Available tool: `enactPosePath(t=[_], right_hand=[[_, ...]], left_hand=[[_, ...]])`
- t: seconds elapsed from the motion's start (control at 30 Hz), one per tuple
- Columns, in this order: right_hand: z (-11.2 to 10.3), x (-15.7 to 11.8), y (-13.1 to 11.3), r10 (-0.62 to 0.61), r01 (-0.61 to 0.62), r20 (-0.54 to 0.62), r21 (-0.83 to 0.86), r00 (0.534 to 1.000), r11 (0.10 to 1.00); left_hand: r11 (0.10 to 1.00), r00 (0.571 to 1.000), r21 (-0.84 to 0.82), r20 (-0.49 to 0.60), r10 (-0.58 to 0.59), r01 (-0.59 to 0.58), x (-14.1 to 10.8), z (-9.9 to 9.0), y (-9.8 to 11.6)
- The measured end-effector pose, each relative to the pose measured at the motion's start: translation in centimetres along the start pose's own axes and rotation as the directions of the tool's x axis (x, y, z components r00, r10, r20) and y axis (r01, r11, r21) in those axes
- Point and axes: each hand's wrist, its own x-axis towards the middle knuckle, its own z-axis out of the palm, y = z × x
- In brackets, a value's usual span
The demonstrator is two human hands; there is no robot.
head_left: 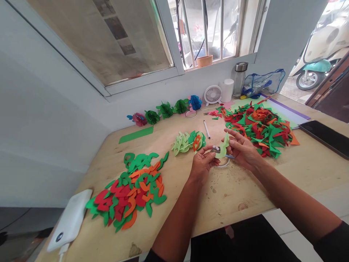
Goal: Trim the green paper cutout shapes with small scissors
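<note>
Over the front middle of the table, a curvy light green paper cut-out [224, 147] is held up between both hands. The fingers of my left hand [201, 164] pinch its lower left end, where a small dark and whitish patch [216, 149] shows that I cannot make out. My right hand [243, 150] is closed on its right edge with thumb and fingers. Just behind my left hand lies a small pile of light green cut-outs [181, 142], beside green ones with an orange piece [197, 142]. A white pen [207, 129] lies beyond the hands.
Left on the table [229, 200] is a heap of green, red and orange cut-outs [122, 196], near a white power bank [71, 218]. Paper scraps [261, 127] and a black phone [325, 136] lie right. Folded paper figures [165, 109], a fan [213, 95] and a bottle [239, 80] line the wall.
</note>
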Motion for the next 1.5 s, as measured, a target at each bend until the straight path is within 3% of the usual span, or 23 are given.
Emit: enactPosePath(t=[0.4,0.53,0.63,0.8,1.3,1.5], right_hand=[[0.1,-0.1,0.0,0.017,-0.017,-0.024,-0.020,1.000,1.000],[0.1,-0.1,0.0,0.010,-0.011,-0.031,-0.020,0.999,1.000],[0.2,-0.2,0.0,0.019,-0.019,-0.035,-0.015,0.999,1.000],[0.3,-0.2,0.3,0.025,-0.025,-0.018,-0.039,1.000,0.999],[0.4,-0.3,0.3,0.031,-0.029,0.014,-0.110,0.999,0.994],[0.5,-0.4,0.2,0.080,-0.075,0.049,-0.097,0.996,0.992]], left_hand=[[0.997,1.000,0.076,-0.006,0.022,-0.021,0.2,-0.1,-0.2],[0.970,0.982,0.165,-0.035,0.186,-0.178,0.3,0.1,-0.3],[0.912,0.949,0.266,0.047,0.311,-0.312,0.2,0.2,-0.4],[0.827,0.913,0.389,0.135,0.385,-0.407,-0.3,0.4,-0.9],[0.949,0.960,0.172,-0.048,0.275,-0.263,-0.2,0.7,0.2],[0.972,0.979,0.132,-0.038,0.198,-0.192,-0.4,0.8,0.5]])
